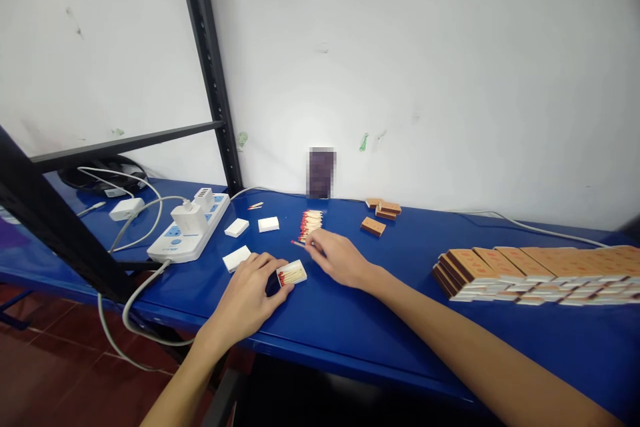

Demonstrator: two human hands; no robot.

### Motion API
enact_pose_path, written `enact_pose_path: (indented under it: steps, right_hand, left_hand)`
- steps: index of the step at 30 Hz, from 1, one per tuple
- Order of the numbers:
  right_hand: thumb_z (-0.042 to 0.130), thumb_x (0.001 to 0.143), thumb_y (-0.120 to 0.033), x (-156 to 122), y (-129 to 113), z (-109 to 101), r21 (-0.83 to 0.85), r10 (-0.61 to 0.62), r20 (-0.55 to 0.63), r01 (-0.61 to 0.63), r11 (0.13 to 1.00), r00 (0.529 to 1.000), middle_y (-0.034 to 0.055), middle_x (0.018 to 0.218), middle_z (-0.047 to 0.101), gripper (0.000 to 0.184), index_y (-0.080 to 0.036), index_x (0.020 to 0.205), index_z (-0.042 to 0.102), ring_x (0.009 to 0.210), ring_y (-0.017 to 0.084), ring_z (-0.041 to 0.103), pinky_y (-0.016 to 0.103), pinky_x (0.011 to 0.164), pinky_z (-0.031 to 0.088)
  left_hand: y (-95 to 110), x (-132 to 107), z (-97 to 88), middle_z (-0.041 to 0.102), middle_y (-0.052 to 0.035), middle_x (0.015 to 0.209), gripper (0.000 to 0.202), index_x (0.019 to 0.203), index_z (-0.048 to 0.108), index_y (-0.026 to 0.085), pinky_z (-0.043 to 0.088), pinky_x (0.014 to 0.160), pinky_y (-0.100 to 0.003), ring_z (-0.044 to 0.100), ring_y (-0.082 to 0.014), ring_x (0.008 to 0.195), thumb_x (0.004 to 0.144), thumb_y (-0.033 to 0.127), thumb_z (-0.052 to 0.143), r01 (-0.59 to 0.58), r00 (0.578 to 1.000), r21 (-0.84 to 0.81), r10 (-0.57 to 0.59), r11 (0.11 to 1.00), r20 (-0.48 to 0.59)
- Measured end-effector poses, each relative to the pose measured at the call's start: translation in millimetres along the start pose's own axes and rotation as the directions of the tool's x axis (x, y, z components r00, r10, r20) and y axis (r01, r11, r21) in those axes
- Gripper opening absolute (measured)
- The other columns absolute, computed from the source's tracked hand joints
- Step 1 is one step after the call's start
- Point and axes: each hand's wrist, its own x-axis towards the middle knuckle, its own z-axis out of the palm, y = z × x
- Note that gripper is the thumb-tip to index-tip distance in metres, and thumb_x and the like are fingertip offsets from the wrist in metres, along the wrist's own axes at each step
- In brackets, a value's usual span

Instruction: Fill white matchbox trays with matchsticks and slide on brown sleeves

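My left hand (257,287) grips a small white matchbox tray (303,275) between thumb and fingers. Inside it lie several red-tipped matches (290,276). To the right, my right hand (337,257) is closed in a pinch on a matchstick (297,242), whose red head points left. Just beyond those fingers is a row of loose matches (313,217), their red heads on the left. Near my left hand sit three white pieces that look like matchbox trays; the closest white piece (235,259) is partly behind my fingers.
Brown matchboxes (373,226) lie in a small group at the back. A long stack of matchboxes (525,267) fills the right side. On the left are a white power strip (190,240) with cables and a black shelf post (213,67). A few matches (255,206) lie near the wall.
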Motion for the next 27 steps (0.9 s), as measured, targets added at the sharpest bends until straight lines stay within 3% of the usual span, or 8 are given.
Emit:
enact_pose_path:
  steps: [3,6,10,16,22,27]
  right_hand:
    - [0.044,0.097,-0.025,-8.0,-15.6,-1.3,0.038,-0.142,0.048,0.14,0.989,0.989,0.0026,0.089,0.065,0.013,-0.02,0.094,0.055,0.076,0.015,0.058,0.027,0.071,0.041]
    - [0.044,0.097,-0.026,-11.3,-22.9,0.3,0.078,-0.163,0.064,0.158,0.984,0.985,0.0027,0.091,0.066,0.013,-0.02,0.096,0.056,0.078,0.015,0.059,0.028,0.074,0.041]
    - [0.036,0.1,-0.025,-6.3,-12.8,3.6,0.097,0.002,-0.011,-0.001,0.995,1.0,0.004,0.093,0.065,0.02,-0.02,0.097,0.055,0.079,0.015,0.058,0.027,0.072,0.041]
    - [0.047,0.093,-0.022,1.3,3.5,9.6,-0.059,0.243,-0.021,-0.244,0.968,0.97,0.004,0.099,0.063,0.01,-0.021,0.099,0.056,0.082,0.016,0.058,0.026,0.069,0.037]
    - [0.048,0.092,-0.021,2.4,4.4,12.5,-0.037,0.301,-0.004,-0.301,0.953,0.954,0.0033,0.091,0.062,0.009,-0.02,0.09,0.057,0.08,0.015,0.056,0.026,0.069,0.034]
    - [0.049,0.093,-0.021,3.3,6.1,11.8,-0.011,0.311,0.001,-0.311,0.95,0.95,0.0027,0.087,0.061,0.011,-0.019,0.088,0.058,0.077,0.014,0.053,0.025,0.068,0.033]
  left_hand:
    - [-0.7,0.0,0.4,0.062,-0.0053,0.104,0.027,0.115,0.062,0.024,0.045,0.086,-0.04,0.057,-0.0246,0.095,0.092,0.036,0.055,-0.003,1.0,-0.006,0.003,1.0,-0.008]
    - [-0.7,-0.2,0.7,0.062,-0.0051,0.104,0.027,0.116,0.062,0.025,0.045,0.087,-0.04,0.058,-0.0245,0.097,0.092,0.034,0.055,-0.002,1.0,-0.012,0.002,1.0,-0.002]
    - [-0.1,-0.1,0.7,0.061,-0.0057,0.104,0.028,0.117,0.061,0.024,0.045,0.086,-0.04,0.057,-0.0247,0.096,0.091,0.033,0.056,0.006,1.0,-0.006,-0.006,1.0,0.007]
    - [0.6,-1.1,0.4,0.06,-0.0053,0.103,0.03,0.119,0.06,0.024,0.043,0.088,-0.04,0.055,-0.0233,0.095,0.092,0.034,0.056,0.002,1.0,-0.02,-0.002,1.0,0.018]
    - [2.6,-3.1,-2.8,0.058,-0.0047,0.098,0.028,0.117,0.061,0.024,0.044,0.087,-0.039,0.054,-0.0217,0.093,0.096,0.035,0.047,-0.025,0.999,-0.062,0.028,0.998,0.041]
    - [2.2,-4.5,-2.2,0.056,-0.0056,0.1,0.03,0.12,0.061,0.023,0.045,0.088,-0.038,0.054,-0.0219,0.094,0.093,0.032,0.052,-0.058,0.998,-0.073,0.058,0.996,-0.003]
